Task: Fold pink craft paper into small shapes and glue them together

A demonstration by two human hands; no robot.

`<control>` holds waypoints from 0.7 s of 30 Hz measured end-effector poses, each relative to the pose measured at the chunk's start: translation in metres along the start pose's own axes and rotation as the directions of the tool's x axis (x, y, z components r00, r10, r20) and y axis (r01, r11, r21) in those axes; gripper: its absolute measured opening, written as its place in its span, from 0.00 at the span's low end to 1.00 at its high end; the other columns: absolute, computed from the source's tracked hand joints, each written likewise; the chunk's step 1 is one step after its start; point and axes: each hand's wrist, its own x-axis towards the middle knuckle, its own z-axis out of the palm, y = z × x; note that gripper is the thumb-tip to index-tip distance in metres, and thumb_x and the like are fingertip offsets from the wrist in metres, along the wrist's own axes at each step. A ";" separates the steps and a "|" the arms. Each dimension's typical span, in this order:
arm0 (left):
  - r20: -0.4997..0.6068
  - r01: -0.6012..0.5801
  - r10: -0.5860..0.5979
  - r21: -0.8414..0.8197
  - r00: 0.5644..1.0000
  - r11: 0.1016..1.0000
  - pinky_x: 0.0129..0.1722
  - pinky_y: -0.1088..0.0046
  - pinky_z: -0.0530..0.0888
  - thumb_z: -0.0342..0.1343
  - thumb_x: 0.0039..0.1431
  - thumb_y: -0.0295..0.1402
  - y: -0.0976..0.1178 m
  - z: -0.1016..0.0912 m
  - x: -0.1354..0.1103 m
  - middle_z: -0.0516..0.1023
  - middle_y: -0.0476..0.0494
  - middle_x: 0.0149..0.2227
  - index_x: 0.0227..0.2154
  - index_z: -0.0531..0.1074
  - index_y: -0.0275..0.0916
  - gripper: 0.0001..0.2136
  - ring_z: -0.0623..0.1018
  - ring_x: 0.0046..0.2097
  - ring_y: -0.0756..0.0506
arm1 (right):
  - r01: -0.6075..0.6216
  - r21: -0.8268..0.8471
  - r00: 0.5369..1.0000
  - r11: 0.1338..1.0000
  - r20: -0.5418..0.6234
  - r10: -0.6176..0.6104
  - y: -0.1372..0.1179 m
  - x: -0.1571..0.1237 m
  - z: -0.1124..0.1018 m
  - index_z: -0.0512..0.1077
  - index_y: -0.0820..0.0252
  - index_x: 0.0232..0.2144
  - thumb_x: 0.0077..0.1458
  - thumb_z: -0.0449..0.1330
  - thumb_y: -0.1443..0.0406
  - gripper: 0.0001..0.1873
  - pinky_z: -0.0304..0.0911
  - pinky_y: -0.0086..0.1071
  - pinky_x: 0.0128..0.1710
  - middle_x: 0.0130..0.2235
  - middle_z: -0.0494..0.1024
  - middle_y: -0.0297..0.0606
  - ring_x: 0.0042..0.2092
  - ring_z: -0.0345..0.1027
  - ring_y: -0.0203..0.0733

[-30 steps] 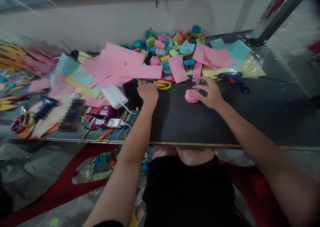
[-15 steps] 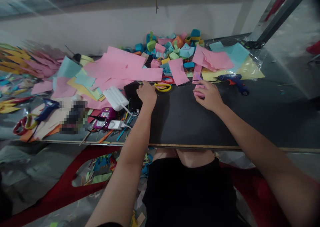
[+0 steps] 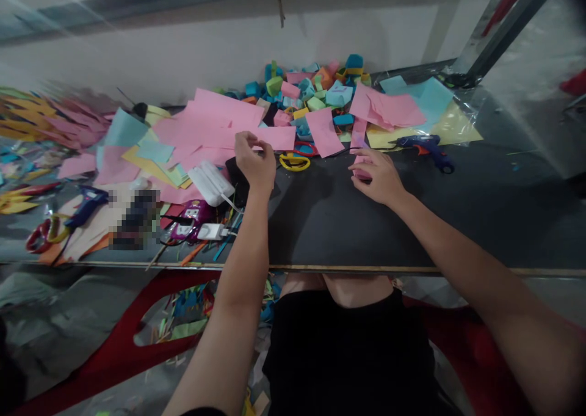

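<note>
My left hand is raised over a black flat object and the edge of the pink paper sheets. Its fingers are bent and apart, with nothing visible in them. Around a small pink folded paper piece curl the fingers of my right hand, resting low over the dark table; the fingers partly hide that piece. Scissors with red and yellow handles lie between the two hands. Just right of my right hand is a blue glue gun.
Behind the hands is a heap of colourful folded paper pieces. A white power adapter, a purple socket block and a second glue gun crowd the left side. The table's front edge runs above my lap.
My left hand has lifted off the black object and moved slightly left and up. My right hand stays at the pink folded piece, and the view has shifted slightly.
</note>
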 end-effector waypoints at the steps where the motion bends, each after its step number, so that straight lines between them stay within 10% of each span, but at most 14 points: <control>1: 0.047 0.051 -0.044 -0.171 0.998 0.984 0.56 0.61 0.76 0.60 0.61 0.27 0.000 0.005 -0.002 0.73 0.47 0.39 0.38 0.64 0.44 0.10 0.78 0.49 0.44 | 0.002 0.010 1.000 1.000 -0.010 -0.002 -0.001 0.000 -0.001 0.82 0.49 0.42 0.60 0.62 0.64 0.11 0.67 0.61 0.63 0.61 0.78 0.42 0.62 0.72 0.58; 4: 0.302 0.332 -0.186 -0.561 0.935 0.758 0.44 0.67 0.79 0.62 0.60 0.39 -0.001 0.025 -0.013 0.72 0.50 0.34 0.41 0.65 0.47 0.12 0.80 0.41 0.47 | 0.026 0.068 0.999 0.997 -0.027 -0.024 -0.006 0.001 -0.002 0.82 0.50 0.45 0.61 0.61 0.62 0.12 0.66 0.59 0.64 0.59 0.79 0.44 0.62 0.73 0.58; 8: 0.545 0.552 -0.196 -0.626 0.815 0.551 0.40 0.66 0.82 0.61 0.59 0.42 0.002 0.038 -0.031 0.77 0.47 0.35 0.40 0.68 0.46 0.11 0.83 0.42 0.44 | 0.030 0.185 0.999 0.982 -0.032 -0.024 -0.012 0.000 -0.004 0.79 0.51 0.53 0.62 0.62 0.57 0.19 0.66 0.58 0.65 0.58 0.81 0.45 0.61 0.74 0.58; 17: 0.732 0.483 0.089 -0.530 0.675 0.697 0.47 0.58 0.82 0.49 0.66 0.51 0.025 0.024 -0.056 0.75 0.42 0.34 0.44 0.72 0.43 0.18 0.81 0.41 0.42 | -0.068 0.474 0.995 0.878 0.092 0.028 -0.023 -0.002 -0.006 0.58 0.47 0.73 0.54 0.69 0.45 0.50 0.72 0.52 0.59 0.72 0.66 0.47 0.69 0.65 0.58; 21: 0.739 0.445 0.116 -0.515 0.664 0.732 0.44 0.57 0.82 0.48 0.68 0.51 0.030 0.027 -0.066 0.73 0.43 0.31 0.44 0.72 0.42 0.18 0.79 0.36 0.43 | -0.005 0.483 0.991 0.876 0.122 -0.062 -0.024 0.002 0.002 0.72 0.48 0.63 0.51 0.70 0.39 0.42 0.60 0.59 0.68 0.73 0.63 0.47 0.74 0.56 0.60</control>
